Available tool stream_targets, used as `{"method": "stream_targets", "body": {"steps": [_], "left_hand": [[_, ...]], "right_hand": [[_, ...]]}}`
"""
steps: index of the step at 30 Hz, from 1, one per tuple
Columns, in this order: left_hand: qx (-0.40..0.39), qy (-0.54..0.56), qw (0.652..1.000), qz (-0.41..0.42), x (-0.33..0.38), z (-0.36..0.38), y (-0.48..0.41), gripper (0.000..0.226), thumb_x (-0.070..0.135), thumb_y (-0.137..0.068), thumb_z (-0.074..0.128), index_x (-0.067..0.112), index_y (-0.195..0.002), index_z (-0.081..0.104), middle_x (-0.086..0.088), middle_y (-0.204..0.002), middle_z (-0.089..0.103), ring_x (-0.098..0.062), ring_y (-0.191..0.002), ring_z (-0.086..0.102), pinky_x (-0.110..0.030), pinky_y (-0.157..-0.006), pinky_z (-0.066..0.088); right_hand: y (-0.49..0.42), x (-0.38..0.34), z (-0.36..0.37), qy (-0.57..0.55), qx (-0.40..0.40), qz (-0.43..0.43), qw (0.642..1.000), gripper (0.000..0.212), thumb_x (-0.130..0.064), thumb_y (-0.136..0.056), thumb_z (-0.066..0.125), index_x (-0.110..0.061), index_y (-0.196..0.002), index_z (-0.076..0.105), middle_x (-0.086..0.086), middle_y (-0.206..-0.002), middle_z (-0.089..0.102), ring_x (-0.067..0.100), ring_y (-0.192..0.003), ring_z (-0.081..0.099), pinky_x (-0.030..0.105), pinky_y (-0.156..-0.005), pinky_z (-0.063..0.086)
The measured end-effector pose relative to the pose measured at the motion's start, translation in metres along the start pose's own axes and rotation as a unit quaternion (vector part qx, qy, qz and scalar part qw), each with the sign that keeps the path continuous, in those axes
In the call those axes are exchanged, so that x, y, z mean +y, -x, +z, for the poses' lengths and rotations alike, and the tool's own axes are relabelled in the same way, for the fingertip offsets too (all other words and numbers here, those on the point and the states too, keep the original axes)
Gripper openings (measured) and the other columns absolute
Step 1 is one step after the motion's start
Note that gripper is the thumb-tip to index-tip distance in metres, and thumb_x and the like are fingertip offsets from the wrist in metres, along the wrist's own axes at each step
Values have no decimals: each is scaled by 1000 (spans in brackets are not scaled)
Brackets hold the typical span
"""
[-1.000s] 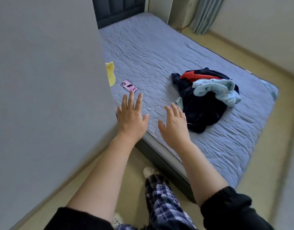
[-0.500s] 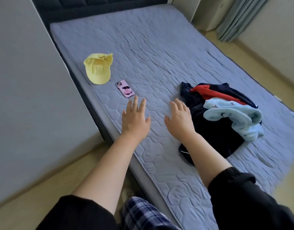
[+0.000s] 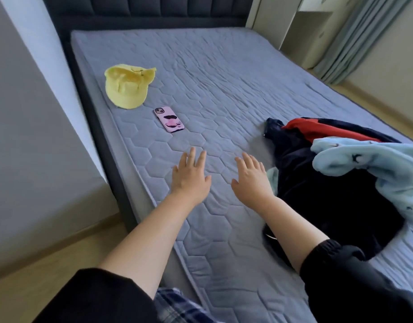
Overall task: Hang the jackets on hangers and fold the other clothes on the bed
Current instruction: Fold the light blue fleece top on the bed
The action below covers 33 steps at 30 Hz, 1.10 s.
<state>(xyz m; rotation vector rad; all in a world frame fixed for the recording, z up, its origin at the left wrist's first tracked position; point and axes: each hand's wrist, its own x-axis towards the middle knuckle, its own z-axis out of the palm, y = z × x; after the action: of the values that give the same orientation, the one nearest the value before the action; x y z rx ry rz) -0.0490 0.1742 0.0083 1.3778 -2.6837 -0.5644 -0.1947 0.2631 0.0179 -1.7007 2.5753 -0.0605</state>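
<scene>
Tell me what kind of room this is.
Most likely a bedroom at home. A bed with a quilted grey mattress cover and a dark padded headboard fills most of the view, a pile of clothes lies on it, and curtains hang in the far corner.

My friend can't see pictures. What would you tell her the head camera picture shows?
A left hand and right hand, both open, reach over a grey quilted bed. A pile of clothes, dark, red and light blue, lies to their right; a yellow hat and pink phone lie further up.
</scene>
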Motion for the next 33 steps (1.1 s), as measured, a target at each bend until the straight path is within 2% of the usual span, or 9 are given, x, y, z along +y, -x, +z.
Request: {"method": "stream_targets", "body": {"steps": [8, 14, 19, 21, 24, 27, 29, 31, 33], "left_hand": [[4, 40, 996, -83, 66, 91, 8, 69, 38, -98, 42, 23, -153, 3, -4, -161, -4, -27, -147, 3, -50, -115, 18], [-102, 32, 988, -116, 109, 157, 36, 70, 40, -99, 41, 26, -153, -2, -2, -161, -3, -27, -147, 4, -46, -116, 21], [-157, 57, 983, -82, 142, 161, 35, 73, 40, -99, 43, 27, -152, -6, -3, -161, 1, -28, -147, 6, -43, -118, 17], [-145, 91, 983, -62, 160, 152, 27, 74, 37, -98, 46, 26, -153, -3, -4, -161, 7, -30, -145, 14, -41, -117, 19], [-126, 159, 979, -28, 189, 145, 22, 75, 33, -97, 49, 25, -153, 1, -8, -159, 17, -29, -143, 24, -37, -116, 23], [-126, 228, 965, -29, 202, 146, 28, 74, 31, -96, 49, 28, -153, 2, -6, -158, 20, -25, -142, 27, -34, -112, 24], [-130, 252, 958, -41, 197, 147, 31, 74, 30, -96, 50, 30, -153, 2, -6, -158, 22, -25, -141, 28, -34, -111, 25], [-123, 297, 944, -67, 184, 145, 32, 75, 25, -96, 51, 29, -153, 3, -8, -157, 22, -24, -141, 28, -33, -111, 26], [-102, 415, 897, -110, 169, 140, 34, 72, 19, -97, 51, 26, -153, 6, -10, -156, 23, -24, -140, 31, -35, -109, 28]], "right_hand": [[17, 86, 52, -4, -19, -35, 999, 64, -25, -89, 49, -9, -146, 25, 13, -157, 15, 27, -145, 10, 42, -116, 11], [57, 155, 92, 37, -93, 68, 993, 64, -44, -93, 47, -14, -146, 27, 10, -157, 15, 30, -144, 12, 60, -111, 14], [61, 206, 60, 28, 168, -8, 985, 57, -16, -78, 66, -3, -132, 51, 24, -149, 34, 40, -138, 30, 58, -109, 24], [41, 234, 32, 34, 236, 24, 971, 66, -6, -74, 64, -5, -136, 44, 25, -152, 24, 42, -141, 21, 62, -110, 15], [11, 274, -1, 102, 214, 79, 968, 79, -6, -82, 58, -17, -150, 19, 20, -157, 6, 37, -145, 5, 61, -112, 0], [-3, 306, -7, 139, 185, 130, 964, 65, -11, -93, 46, -16, -151, 17, 19, -136, 45, 36, -131, 35, 58, -113, 10], [-5, 314, -7, 125, 155, 169, 965, 46, -11, -95, 39, -9, -141, 40, 15, -114, 61, 34, -113, 50, 49, -107, 27], [-8, 302, -8, 30, 118, 172, 978, 30, -13, -93, 43, -8, -117, 59, 16, -110, 65, 34, -105, 57, 38, -91, 40], [-10, 266, -16, -142, 124, 138, 972, 23, -13, -86, 49, -11, -105, 63, 10, -103, 66, 28, -96, 59, 34, -81, 41]]}}
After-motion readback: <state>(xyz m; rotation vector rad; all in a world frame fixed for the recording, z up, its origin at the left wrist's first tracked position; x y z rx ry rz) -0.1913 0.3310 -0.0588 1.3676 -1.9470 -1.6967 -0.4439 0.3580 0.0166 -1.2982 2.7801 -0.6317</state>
